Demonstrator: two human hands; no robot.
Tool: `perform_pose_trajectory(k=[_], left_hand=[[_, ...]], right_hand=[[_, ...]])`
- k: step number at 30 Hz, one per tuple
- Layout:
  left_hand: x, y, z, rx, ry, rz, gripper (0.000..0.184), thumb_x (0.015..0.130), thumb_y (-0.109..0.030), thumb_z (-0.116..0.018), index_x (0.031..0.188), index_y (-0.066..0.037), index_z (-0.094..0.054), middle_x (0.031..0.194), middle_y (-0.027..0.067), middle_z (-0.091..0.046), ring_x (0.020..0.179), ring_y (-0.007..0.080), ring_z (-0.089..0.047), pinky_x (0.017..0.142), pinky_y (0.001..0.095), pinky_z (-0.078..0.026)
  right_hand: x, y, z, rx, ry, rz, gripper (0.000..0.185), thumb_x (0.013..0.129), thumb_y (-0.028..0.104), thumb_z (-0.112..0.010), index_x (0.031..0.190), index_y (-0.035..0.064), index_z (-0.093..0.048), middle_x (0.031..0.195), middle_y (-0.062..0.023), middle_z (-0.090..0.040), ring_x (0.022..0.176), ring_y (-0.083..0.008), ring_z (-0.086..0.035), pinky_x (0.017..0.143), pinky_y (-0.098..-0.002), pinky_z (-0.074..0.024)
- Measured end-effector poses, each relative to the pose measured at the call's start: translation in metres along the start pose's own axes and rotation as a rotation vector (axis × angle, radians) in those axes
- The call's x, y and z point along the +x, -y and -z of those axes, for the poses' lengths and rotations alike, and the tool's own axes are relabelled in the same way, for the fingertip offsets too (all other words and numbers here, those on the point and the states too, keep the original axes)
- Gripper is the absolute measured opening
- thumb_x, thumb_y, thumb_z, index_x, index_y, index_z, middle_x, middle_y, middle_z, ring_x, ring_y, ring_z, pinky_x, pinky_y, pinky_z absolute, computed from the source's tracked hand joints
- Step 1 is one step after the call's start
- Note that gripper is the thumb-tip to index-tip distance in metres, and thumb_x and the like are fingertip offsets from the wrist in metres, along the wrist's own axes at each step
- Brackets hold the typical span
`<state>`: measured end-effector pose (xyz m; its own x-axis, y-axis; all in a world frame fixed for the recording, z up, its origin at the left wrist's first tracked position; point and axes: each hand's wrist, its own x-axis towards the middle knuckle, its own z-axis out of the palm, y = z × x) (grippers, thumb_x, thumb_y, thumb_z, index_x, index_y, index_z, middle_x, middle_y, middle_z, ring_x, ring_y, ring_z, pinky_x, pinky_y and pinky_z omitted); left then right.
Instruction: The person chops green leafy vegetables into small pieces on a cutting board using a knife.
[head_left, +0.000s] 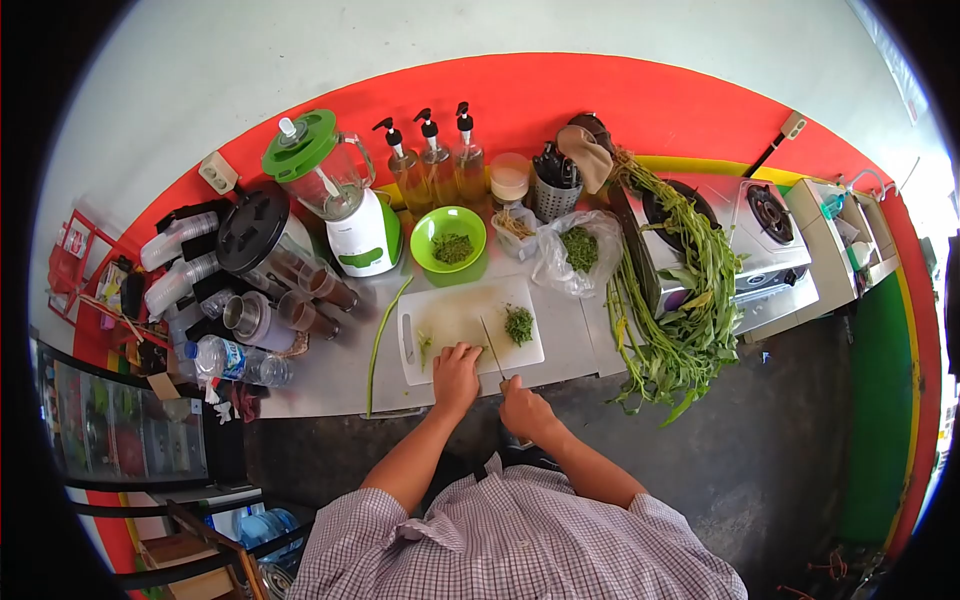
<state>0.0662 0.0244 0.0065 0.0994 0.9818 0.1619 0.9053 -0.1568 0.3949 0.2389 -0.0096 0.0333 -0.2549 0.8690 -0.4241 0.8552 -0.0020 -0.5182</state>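
Observation:
A white cutting board (450,306) lies at the counter's front edge. My right hand (527,410) is closed round the handle of a knife (492,344), whose blade points away from me over the board. Just left of the blade, my left hand (457,376) rests on the board with its fingers bent together; what they hold, if anything, is too small to name. Chopped greens (519,325) form a small pile right of the blade. A few pale green pieces (424,348) lie near the board's left end. One long green stem (380,345) lies left of the board.
Behind the board are a green bowl (449,217) with chopped greens and a plastic bag (549,262). Leafy stalks (700,290) drape over the stove (775,255) at right. A blender (362,232), pump bottles (437,170) and a water bottle (222,357) stand or lie leftward.

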Motion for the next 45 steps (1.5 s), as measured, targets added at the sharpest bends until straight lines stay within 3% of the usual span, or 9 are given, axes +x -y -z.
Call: perform_pose_trajectory(k=[3, 5, 14, 17, 23, 29, 45], left_hand=[[-0.008, 0.0, -0.002, -0.05, -0.06, 0.022, 0.028, 0.088, -0.01, -0.063, 0.116, -0.013, -0.068, 0.118, 0.0036, -0.06, 0.111, 0.0278, -0.055, 0.092, 0.0455, -0.043], [-0.01, 0.007, -0.003, -0.063, -0.156, -0.071, 0.03, 0.086, -0.01, -0.063, 0.116, -0.014, -0.068, 0.122, 0.0046, -0.061, 0.109, 0.0287, -0.055, 0.091, 0.0466, -0.044], [-0.002, 0.018, -0.006, 0.048, -0.113, -0.214, 0.031, 0.086, -0.015, -0.063, 0.117, -0.014, -0.068, 0.126, 0.0063, -0.06, 0.112, 0.0299, -0.055, 0.095, 0.0462, -0.043], [-0.004, 0.021, -0.001, 0.038, -0.09, -0.2, 0.032, 0.085, -0.016, -0.063, 0.117, -0.015, -0.068, 0.126, 0.0059, -0.06, 0.113, 0.0295, -0.055, 0.095, 0.0458, -0.043], [-0.002, 0.023, -0.001, -0.019, -0.075, -0.172, 0.031, 0.085, -0.017, -0.063, 0.116, -0.016, -0.07, 0.125, 0.0069, -0.061, 0.113, 0.0324, -0.053, 0.098, 0.0482, -0.042], [-0.001, 0.024, -0.001, -0.027, -0.087, -0.156, 0.032, 0.083, -0.018, -0.064, 0.115, -0.017, -0.07, 0.124, 0.0066, -0.061, 0.113, 0.0324, -0.053, 0.098, 0.0479, -0.042], [0.003, 0.027, -0.001, -0.023, -0.051, -0.143, 0.035, 0.084, -0.02, -0.065, 0.118, -0.019, -0.07, 0.125, 0.0048, -0.06, 0.113, 0.0307, -0.053, 0.097, 0.0466, -0.042]], right_hand=[[0.004, 0.003, -0.012, -0.035, 0.011, 0.009, 0.044, 0.091, 0.018, -0.061, 0.116, -0.01, -0.039, 0.09, -0.0319, -0.069, 0.085, -0.0474, -0.071, 0.075, -0.0528, -0.0587], [0.014, 0.006, -0.017, -0.104, 0.003, 0.023, 0.046, 0.088, 0.015, -0.063, 0.117, -0.0108, -0.039, 0.092, -0.0309, -0.07, 0.087, -0.0457, -0.072, 0.076, -0.0504, -0.0596], [0.001, 0.023, -0.002, -0.159, 0.098, -0.012, 0.049, 0.086, 0.015, -0.066, 0.119, -0.0077, -0.038, 0.096, -0.0296, -0.07, 0.093, -0.0423, -0.073, 0.08, -0.047, -0.06], [0.018, 0.014, -0.018, -0.124, 0.028, -0.066, 0.048, 0.086, 0.016, -0.066, 0.118, -0.007, -0.038, 0.096, -0.0285, -0.071, 0.092, -0.0422, -0.073, 0.08, -0.0469, -0.0602], [-0.009, 0.031, 0.003, -0.119, 0.129, -0.1, 0.049, 0.088, 0.015, -0.064, 0.122, -0.0079, -0.037, 0.096, -0.0275, -0.071, 0.09, -0.0421, -0.073, 0.078, -0.0469, -0.0601], [0.014, 0.023, -0.002, -0.151, 0.081, -0.124, 0.053, 0.087, 0.016, -0.064, 0.124, -0.0079, -0.035, 0.097, -0.0279, -0.071, 0.093, -0.0431, -0.072, 0.081, -0.0487, -0.0593], [0.008, 0.034, 0.002, -0.12, 0.147, -0.14, 0.045, 0.087, 0.013, -0.063, 0.119, -0.0064, -0.038, 0.093, -0.0272, -0.072, 0.089, -0.0432, -0.072, 0.078, -0.0472, -0.0599]])
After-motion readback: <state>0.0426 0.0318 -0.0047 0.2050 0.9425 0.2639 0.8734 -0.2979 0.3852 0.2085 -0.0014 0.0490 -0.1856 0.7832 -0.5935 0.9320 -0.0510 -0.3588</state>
